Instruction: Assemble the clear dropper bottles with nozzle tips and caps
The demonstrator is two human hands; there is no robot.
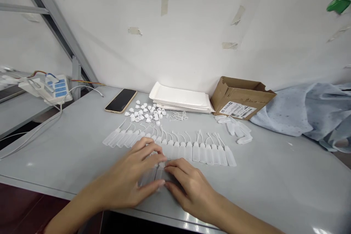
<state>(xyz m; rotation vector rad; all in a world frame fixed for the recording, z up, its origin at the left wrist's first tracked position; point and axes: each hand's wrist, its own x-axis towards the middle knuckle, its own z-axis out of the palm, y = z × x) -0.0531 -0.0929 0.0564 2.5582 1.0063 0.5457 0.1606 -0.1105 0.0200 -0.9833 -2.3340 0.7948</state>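
Near the table's front edge, several small clear plastic squeeze bottles point(148, 176) lie side by side between my hands. My left hand point(131, 179) curls over them, thumb at the lower end and fingers at the neck end of the rightmost bottle. From the other side, my right hand point(192, 186) has its thumb and fingertips on that same bottle's right edge. The fingers partly hide the bottles. Just beyond lies a long row of similar bottles point(182, 150), each with a white cap and a thin, curved tube pointing away from me.
Behind the row are loose white caps point(148, 112) and a small heap of thin tubes point(178, 116). A phone point(121, 100), white envelopes point(181, 97), and a cardboard box point(242, 97) stand farther back. Uncapped bottles point(237, 128) lie right, near a bluish cloth point(290, 111). A power strip point(59, 89) with cables is left.
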